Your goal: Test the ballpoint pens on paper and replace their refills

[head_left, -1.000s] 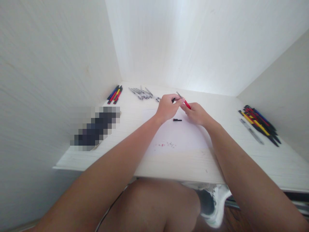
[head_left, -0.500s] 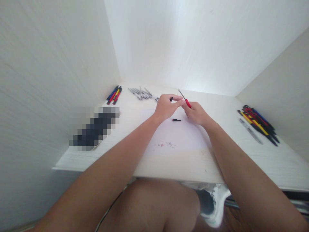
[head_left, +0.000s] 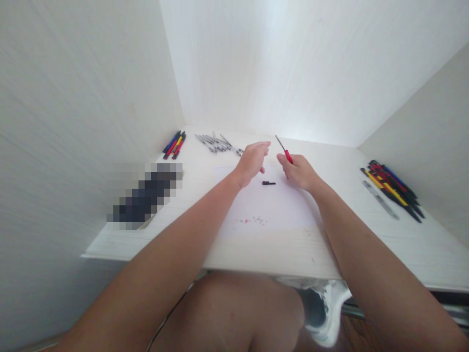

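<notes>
Many coloured pens [head_left: 394, 188] lie right of red pen [head_left: 288, 156].

Worn on the head, looking forward and down over the knees onto the white desk [head_left: 366, 244]. Facing the back wall [head_left: 293, 73] at 12 o'clock. Close in, with forearms filling the lower frame. Left hand [head_left: 252, 161] and right hand [head_left: 300, 172], gripping a red pen [head_left: 287, 156], just above centre.

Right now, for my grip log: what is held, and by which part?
Right hand pinches the red pen barrel at its lower end; left hand: cannot tell.
</notes>
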The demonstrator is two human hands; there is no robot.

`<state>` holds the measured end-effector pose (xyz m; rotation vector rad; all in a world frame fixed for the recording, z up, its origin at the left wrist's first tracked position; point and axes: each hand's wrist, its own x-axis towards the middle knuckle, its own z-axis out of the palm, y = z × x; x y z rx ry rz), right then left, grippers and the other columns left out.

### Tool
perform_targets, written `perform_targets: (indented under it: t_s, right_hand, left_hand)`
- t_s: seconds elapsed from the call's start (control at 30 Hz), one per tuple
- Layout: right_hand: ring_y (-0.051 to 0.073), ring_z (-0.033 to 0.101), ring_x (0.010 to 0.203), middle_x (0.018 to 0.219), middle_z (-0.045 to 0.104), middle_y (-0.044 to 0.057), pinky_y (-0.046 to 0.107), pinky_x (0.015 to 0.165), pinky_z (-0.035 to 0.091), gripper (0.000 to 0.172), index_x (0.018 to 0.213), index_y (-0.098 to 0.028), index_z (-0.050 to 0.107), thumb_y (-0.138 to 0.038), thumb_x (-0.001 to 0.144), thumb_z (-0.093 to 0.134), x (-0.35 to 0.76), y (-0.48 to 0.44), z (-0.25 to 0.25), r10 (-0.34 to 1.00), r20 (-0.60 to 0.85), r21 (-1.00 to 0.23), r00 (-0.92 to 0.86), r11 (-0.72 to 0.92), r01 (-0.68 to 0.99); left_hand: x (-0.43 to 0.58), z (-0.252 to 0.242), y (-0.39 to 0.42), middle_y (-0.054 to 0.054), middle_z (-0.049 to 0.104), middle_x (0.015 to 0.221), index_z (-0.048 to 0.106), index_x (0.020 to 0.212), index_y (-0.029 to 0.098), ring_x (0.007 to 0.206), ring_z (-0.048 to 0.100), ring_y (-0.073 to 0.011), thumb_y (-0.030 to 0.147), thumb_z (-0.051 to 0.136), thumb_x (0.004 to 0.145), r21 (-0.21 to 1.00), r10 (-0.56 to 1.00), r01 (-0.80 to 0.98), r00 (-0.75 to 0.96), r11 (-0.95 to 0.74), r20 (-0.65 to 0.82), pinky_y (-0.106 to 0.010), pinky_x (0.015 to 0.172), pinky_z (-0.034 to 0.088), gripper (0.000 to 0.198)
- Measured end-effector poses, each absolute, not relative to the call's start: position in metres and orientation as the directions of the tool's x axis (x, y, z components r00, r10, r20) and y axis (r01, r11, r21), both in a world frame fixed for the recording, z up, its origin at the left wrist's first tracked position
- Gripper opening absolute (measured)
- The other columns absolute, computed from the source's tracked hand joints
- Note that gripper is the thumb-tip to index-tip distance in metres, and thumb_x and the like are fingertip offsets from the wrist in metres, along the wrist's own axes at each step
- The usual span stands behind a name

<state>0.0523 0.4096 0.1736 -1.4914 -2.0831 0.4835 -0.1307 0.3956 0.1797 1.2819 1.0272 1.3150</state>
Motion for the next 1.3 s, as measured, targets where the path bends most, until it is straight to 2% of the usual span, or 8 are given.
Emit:
perform_targets:
  t_s: [0.07,0.2,0.27,0.4,0.6,0.77,0.93,1.3]
  right_hand:
    - [0.017,0.044,0.061,0.06,0.049,0.004,0.033,0.061,0.032,0.058,0.064,-0.021,0.039,-0.069,0.097,0.037,0.053,0.411,0.172,0.948,0.205,-0.566,-0.245,0.319,0.76]
    - [0.017,0.044,0.061,0.058,0.048,0.004,0.033,0.06,0.032,0.059,0.063,-0.022,0.038,-0.07,0.097,0.036,0.054,0.412,0.171,0.946,0.209,-0.566,-0.249,0.324,0.758]
    - [0.017,0.045,0.061,0.058,0.049,0.004,0.033,0.06,0.033,0.059,0.064,-0.022,0.04,-0.07,0.097,0.037,0.054,0.411,0.172,0.948,0.207,-0.572,-0.243,0.319,0.756]
    - [0.018,0.046,0.062,0.058,0.049,0.004,0.033,0.061,0.034,0.059,0.064,-0.021,0.041,-0.069,0.098,0.038,0.053,0.408,0.174,0.952,0.197,-0.581,-0.234,0.306,0.755]
    - [0.017,0.043,0.061,0.059,0.046,0.003,0.032,0.061,0.033,0.056,0.065,-0.02,0.041,-0.065,0.098,0.04,0.051,0.405,0.175,0.952,0.187,-0.584,-0.243,0.307,0.751]
    - [0.016,0.042,0.061,0.061,0.045,0.002,0.032,0.061,0.031,0.054,0.066,-0.021,0.04,-0.063,0.1,0.041,0.05,0.404,0.177,0.953,0.176,-0.575,-0.246,0.303,0.76]
    - [0.016,0.041,0.061,0.062,0.044,0.002,0.033,0.063,0.03,0.053,0.066,-0.02,0.04,-0.06,0.101,0.04,0.049,0.405,0.177,0.956,0.155,-0.558,-0.25,0.294,0.776]
    - [0.016,0.039,0.063,0.065,0.048,0.002,0.033,0.066,0.03,0.052,0.067,-0.019,0.042,-0.058,0.102,0.041,0.05,0.405,0.175,0.941,0.17,-0.529,-0.292,0.337,0.779]
  left_hand:
    - [-0.13,0.18,0.398,-0.011,0.07,0.119,0.075,0.103,0.017,0.066,0.056,-0.0123,0.015,0.054,0.086,0.98,0.988,-0.135,0.033,-0.146,0.152,-0.028,0.056,0.05,0.027]
    - [-0.129,0.179,0.403,-0.004,0.067,0.086,0.074,0.119,0.02,0.065,0.057,-0.0118,0.017,0.057,0.091,0.979,0.993,-0.164,-0.014,-0.119,0.118,-0.025,0.061,0.055,0.033]
    - [-0.13,0.18,0.404,-0.003,0.066,0.085,0.073,0.12,0.02,0.069,0.059,-0.0111,0.016,0.056,0.094,0.978,0.992,-0.166,-0.027,-0.123,0.12,-0.024,0.065,0.057,0.032]
    - [-0.136,0.182,0.402,-0.006,0.071,0.099,0.074,0.108,0.016,0.073,0.06,-0.0096,0.015,0.062,0.094,0.968,0.984,-0.197,-0.109,-0.158,0.138,-0.026,0.074,0.059,0.019]
    - [-0.145,0.185,0.405,-0.005,0.072,0.101,0.072,0.094,0.019,0.073,0.06,-0.0088,0.021,0.073,0.09,0.915,0.979,-0.366,-0.163,-0.173,0.12,-0.027,0.075,0.057,0.005]
    - [-0.144,0.187,0.406,-0.004,0.065,0.088,0.07,0.083,0.02,0.072,0.058,-0.0103,0.037,0.073,0.094,0.924,0.977,-0.347,-0.189,-0.158,0.096,-0.024,0.063,0.052,0.021]
    - [-0.145,0.185,0.409,-0.001,0.059,0.084,0.07,0.083,0.02,0.066,0.051,-0.0078,0.034,0.077,0.092,0.895,0.979,-0.415,-0.18,-0.164,0.096,-0.023,0.062,0.05,0.018]
    - [-0.142,0.184,0.406,-0.001,0.056,0.073,0.063,0.075,0.018,0.065,0.052,-0.0111,0.032,0.06,0.101,0.964,0.945,-0.093,-0.244,-0.248,0.219,-0.019,0.053,0.048,0.03]
